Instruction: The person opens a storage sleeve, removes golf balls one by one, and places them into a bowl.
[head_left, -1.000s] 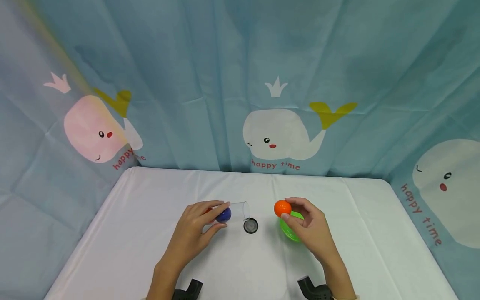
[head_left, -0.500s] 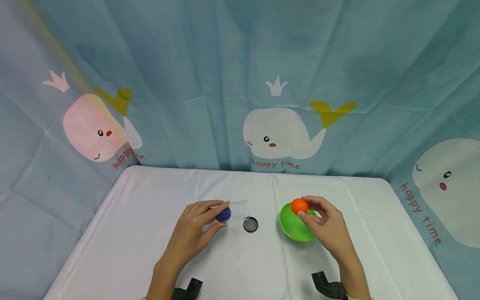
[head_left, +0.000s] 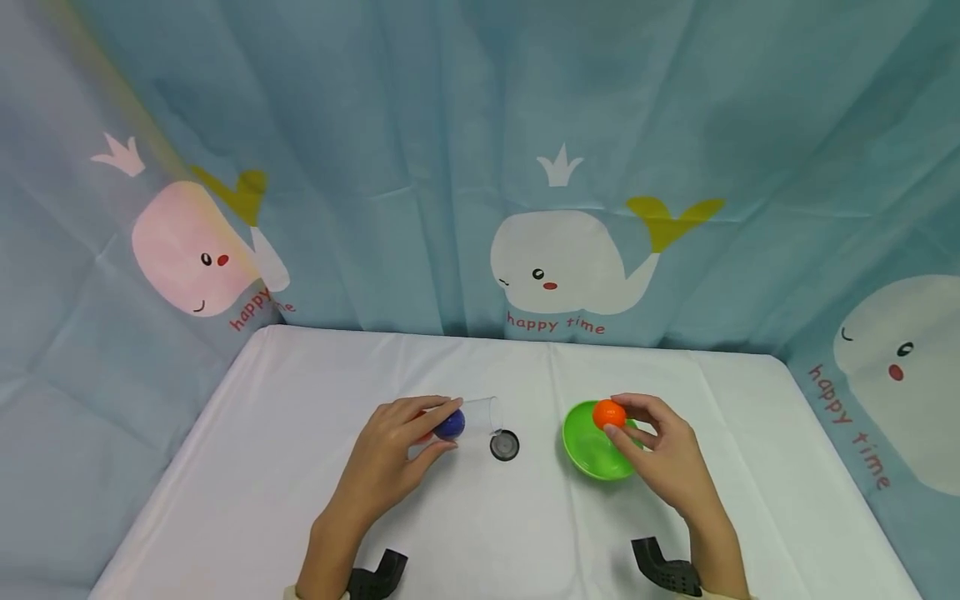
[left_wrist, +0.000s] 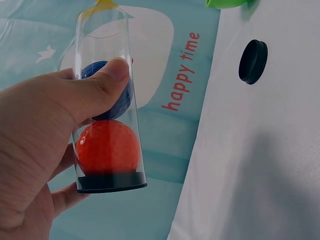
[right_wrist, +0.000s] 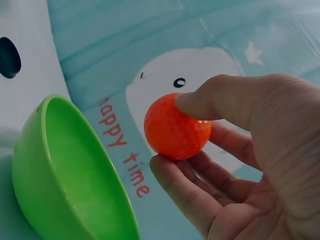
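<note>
My left hand grips a clear plastic tube with a black base. Inside the tube a blue golf ball sits over an orange-red golf ball; the thumb crosses in front of the blue one. Between thumb and fingers, my right hand pinches an orange golf ball. That ball is over the far right part of a green bowl, whose visible inside holds nothing. A round black cap lies on the table just right of the tube's open end.
A white cloth covers the table. Behind it hangs a blue curtain printed with whales. Black wrist mounts are strapped at both wrists.
My right hand has moved right with the orange golf ball, from the bowl's left side to over its far right part. The left hand keeps its hold on the tube.
</note>
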